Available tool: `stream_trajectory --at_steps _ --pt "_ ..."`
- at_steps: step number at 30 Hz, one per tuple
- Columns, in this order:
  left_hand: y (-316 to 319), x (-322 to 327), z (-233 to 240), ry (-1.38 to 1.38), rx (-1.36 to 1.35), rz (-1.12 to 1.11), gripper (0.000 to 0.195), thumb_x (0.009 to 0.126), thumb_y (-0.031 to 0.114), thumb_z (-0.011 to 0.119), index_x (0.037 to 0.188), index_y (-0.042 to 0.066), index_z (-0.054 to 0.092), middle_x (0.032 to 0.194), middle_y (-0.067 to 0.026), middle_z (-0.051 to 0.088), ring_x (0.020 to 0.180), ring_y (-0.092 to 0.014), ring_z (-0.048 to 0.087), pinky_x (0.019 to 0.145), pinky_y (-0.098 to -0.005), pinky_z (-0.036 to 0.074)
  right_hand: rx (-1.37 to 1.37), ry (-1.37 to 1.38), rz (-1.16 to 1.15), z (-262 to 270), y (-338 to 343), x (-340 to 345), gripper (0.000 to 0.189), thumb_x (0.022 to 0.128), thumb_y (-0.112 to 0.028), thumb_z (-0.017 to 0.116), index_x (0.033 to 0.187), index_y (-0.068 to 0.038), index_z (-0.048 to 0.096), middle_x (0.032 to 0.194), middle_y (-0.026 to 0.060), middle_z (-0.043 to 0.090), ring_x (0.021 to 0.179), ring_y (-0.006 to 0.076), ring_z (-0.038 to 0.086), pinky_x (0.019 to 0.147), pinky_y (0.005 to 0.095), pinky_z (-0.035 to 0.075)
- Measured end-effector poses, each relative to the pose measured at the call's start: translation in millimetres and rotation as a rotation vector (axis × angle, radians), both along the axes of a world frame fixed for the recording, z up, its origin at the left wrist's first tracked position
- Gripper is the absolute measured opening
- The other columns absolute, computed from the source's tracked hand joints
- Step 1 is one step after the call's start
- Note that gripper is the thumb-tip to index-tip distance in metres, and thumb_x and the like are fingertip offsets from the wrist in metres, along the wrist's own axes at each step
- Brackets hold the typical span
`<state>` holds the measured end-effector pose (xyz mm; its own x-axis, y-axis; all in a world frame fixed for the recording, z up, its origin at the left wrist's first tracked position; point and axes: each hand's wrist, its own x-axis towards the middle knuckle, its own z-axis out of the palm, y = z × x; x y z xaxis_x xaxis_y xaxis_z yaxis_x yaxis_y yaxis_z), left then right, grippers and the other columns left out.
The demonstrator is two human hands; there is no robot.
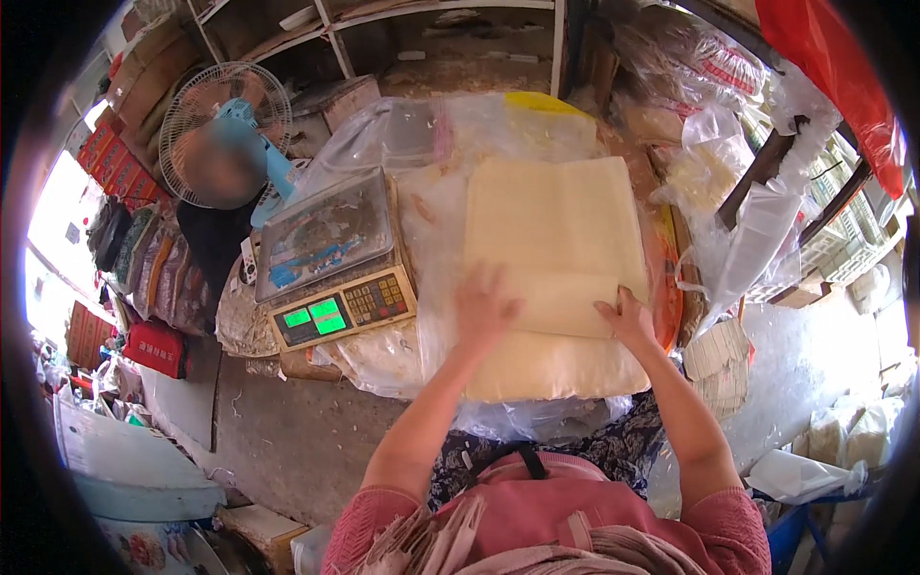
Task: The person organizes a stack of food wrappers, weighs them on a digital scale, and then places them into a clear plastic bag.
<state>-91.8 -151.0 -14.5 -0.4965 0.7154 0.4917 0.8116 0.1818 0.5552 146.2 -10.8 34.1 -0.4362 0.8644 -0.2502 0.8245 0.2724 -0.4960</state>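
In front of me lies a pale yellow sheet (553,230), thin and flexible, with its near part folded over. More of the same pale material (553,366) shows below it, towards my body. My left hand (485,302) is blurred, its fingers spread over the sheet's left side and holding nothing I can see. At the right edge near the fold, my right hand (629,316) touches the sheet with thumb and forefinger. Whether it pinches the sheet is not clear. Clear plastic film (438,244) lies under the sheet.
A digital scale (323,266) with lit green displays stands left of the sheet. Behind it are a blue fan (237,115) and a seated person (215,237). Plastic bags (747,244) hang on the right. Wooden shelves (438,14) line the back.
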Motion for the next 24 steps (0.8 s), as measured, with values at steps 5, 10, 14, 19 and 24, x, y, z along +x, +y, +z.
stream_trajectory --at_steps 5,10,14,19,24 --pt "9 11 -3 0.113 -0.463 -0.059 0.065 0.089 0.053 0.051 0.14 0.015 0.042 0.15 -0.0098 0.029 0.138 -0.029 0.026 0.11 -0.0564 0.017 0.649 -0.087 0.349 -32 3 -17 0.053 0.093 -0.035 0.05 0.141 -0.016 0.038 0.145 0.0141 0.034 0.126 0.0344 0.042 0.1 0.0527 0.035" --pt "-2 22 6 0.013 -0.266 0.033 0.069 0.085 0.037 0.063 0.143 0.01 0.036 0.152 -0.0154 0.022 0.139 -0.028 0.025 0.11 -0.0538 0.019 0.781 -0.057 0.486 -35 -24 -34 0.052 0.092 -0.031 0.049 0.141 -0.015 0.038 0.142 0.0149 0.039 0.128 0.0335 0.038 0.105 0.0603 0.022" --pt "-27 52 -54 -1.019 0.283 -0.013 0.092 0.07 0.007 0.076 0.146 0.003 0.025 0.152 -0.0183 0.021 0.138 -0.023 0.026 0.109 -0.0393 0.03 0.428 -0.002 0.462 -34 -100 -42 0.046 0.091 -0.029 0.053 0.13 -0.004 0.05 0.128 0.018 0.053 0.116 0.0378 0.048 0.103 0.0504 0.033" --pt "-60 -57 25 -0.633 0.467 -0.052 0.108 0.055 -0.01 0.068 0.15 0.01 0.019 0.147 -0.0091 0.036 0.125 -0.021 0.046 0.102 -0.0335 0.042 0.428 0.36 0.548 -37 -106 -32 0.034 0.088 -0.021 0.059 0.117 -0.004 0.058 0.118 0.0162 0.059 0.111 0.0345 0.053 0.096 0.0447 0.041" --pt "-84 -230 113 -0.788 0.22 0.061 0.08 0.063 -0.004 0.064 0.139 0.003 0.038 0.131 -0.0127 0.053 0.111 -0.025 0.056 0.09 -0.0355 0.049 0.33 0.432 0.645 -31 -100 -31 0.02 0.081 -0.012 0.063 0.1 -0.006 0.063 0.106 0.0082 0.062 0.107 0.0267 0.055 0.094 0.0474 0.041"
